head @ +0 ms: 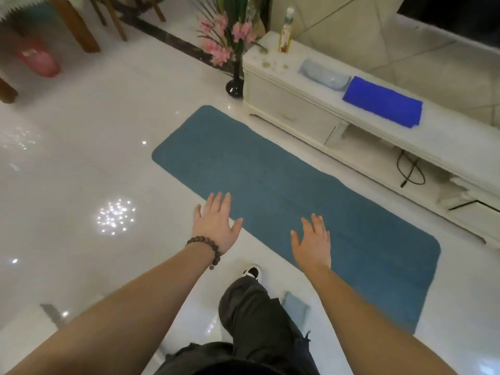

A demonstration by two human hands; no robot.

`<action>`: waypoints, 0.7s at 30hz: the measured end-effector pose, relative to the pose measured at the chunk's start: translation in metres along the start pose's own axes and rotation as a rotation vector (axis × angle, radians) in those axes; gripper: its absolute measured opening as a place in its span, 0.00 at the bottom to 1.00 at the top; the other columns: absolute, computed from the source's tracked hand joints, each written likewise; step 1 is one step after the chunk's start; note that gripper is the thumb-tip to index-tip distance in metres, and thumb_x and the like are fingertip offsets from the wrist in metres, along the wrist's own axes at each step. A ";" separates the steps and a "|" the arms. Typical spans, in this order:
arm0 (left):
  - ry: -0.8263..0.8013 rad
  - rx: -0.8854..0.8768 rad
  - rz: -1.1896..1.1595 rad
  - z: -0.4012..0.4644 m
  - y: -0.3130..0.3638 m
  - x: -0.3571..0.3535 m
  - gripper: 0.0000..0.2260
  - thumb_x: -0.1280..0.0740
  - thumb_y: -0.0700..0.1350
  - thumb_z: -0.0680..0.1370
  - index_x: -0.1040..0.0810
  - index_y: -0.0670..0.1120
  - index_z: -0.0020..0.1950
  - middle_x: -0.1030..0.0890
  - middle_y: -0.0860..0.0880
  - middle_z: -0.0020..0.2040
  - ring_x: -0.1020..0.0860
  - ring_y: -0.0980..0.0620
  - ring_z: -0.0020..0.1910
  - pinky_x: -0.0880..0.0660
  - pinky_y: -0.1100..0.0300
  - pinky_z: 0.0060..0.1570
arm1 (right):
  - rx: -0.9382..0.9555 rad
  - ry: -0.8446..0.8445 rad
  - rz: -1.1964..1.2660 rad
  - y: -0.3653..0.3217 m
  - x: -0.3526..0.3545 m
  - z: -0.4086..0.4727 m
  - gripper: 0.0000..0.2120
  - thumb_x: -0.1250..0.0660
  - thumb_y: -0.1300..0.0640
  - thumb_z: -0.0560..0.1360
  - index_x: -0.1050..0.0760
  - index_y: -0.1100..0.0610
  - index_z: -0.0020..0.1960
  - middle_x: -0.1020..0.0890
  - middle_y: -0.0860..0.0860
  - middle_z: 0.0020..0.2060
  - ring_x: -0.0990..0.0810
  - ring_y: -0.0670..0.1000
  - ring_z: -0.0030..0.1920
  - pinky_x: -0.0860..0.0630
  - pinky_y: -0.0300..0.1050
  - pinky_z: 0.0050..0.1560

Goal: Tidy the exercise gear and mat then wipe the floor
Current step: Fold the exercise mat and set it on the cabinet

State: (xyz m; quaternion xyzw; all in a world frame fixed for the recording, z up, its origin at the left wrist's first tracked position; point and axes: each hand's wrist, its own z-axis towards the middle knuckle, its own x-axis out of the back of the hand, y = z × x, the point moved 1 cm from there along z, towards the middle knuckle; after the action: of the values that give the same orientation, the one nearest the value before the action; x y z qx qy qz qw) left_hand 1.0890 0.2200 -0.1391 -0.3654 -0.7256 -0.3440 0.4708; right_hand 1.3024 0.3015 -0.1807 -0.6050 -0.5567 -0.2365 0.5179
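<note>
Both hands empty, fingers spread — left hand [216, 226], right hand [313, 242] — over the teal mat [270, 169] lying flat mid-floor; risk: mat skids on glossy tile [81, 171], rolls crooked.

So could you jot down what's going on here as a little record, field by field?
place: room with a glossy white floor
mat: teal mat lying flat and unrolled beside the low white cabinet
left hand: left hand, fingers spread, holding nothing, beaded bracelet on the wrist
right hand: right hand, fingers spread, holding nothing, over the mat's near edge
on the cabinet: bright blue cloth, pale folded cloth, bottle
by the cabinet: dark vase with pink flowers
task progress: mat not yet rolled
</note>
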 end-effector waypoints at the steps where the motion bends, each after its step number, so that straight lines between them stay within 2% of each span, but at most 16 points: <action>1: -0.014 -0.033 0.015 0.017 0.005 0.003 0.30 0.50 0.60 0.81 0.53 0.48 0.79 0.49 0.49 0.79 0.54 0.50 0.78 0.53 0.46 0.75 | -0.040 0.003 0.019 0.001 0.001 0.008 0.25 0.47 0.48 0.82 0.43 0.56 0.76 0.48 0.53 0.77 0.56 0.51 0.77 0.55 0.51 0.76; 7: -0.057 -0.202 0.060 0.109 0.033 0.018 0.31 0.48 0.59 0.81 0.52 0.47 0.79 0.48 0.49 0.79 0.52 0.50 0.78 0.51 0.46 0.75 | -0.202 -0.001 0.079 0.003 0.008 0.052 0.25 0.47 0.48 0.82 0.43 0.56 0.76 0.49 0.52 0.77 0.56 0.51 0.77 0.55 0.50 0.76; 12: -0.120 -0.270 0.088 0.154 0.039 0.013 0.31 0.48 0.59 0.81 0.52 0.47 0.79 0.48 0.49 0.79 0.53 0.50 0.78 0.51 0.46 0.75 | -0.288 -0.018 0.092 0.000 0.002 0.077 0.25 0.48 0.47 0.82 0.43 0.55 0.76 0.49 0.52 0.78 0.57 0.51 0.77 0.56 0.50 0.76; 21: -0.234 -0.373 0.151 0.214 -0.002 -0.015 0.31 0.48 0.60 0.80 0.53 0.48 0.79 0.49 0.49 0.79 0.53 0.50 0.78 0.51 0.46 0.75 | -0.455 -0.025 0.123 -0.027 -0.043 0.096 0.24 0.48 0.48 0.82 0.42 0.56 0.75 0.49 0.53 0.77 0.56 0.52 0.77 0.56 0.51 0.76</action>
State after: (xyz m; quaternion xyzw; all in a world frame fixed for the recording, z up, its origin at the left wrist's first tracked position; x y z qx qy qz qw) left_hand 0.9992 0.3962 -0.2216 -0.5369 -0.6696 -0.3913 0.3320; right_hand 1.2383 0.3642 -0.2421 -0.7418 -0.4574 -0.3164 0.3747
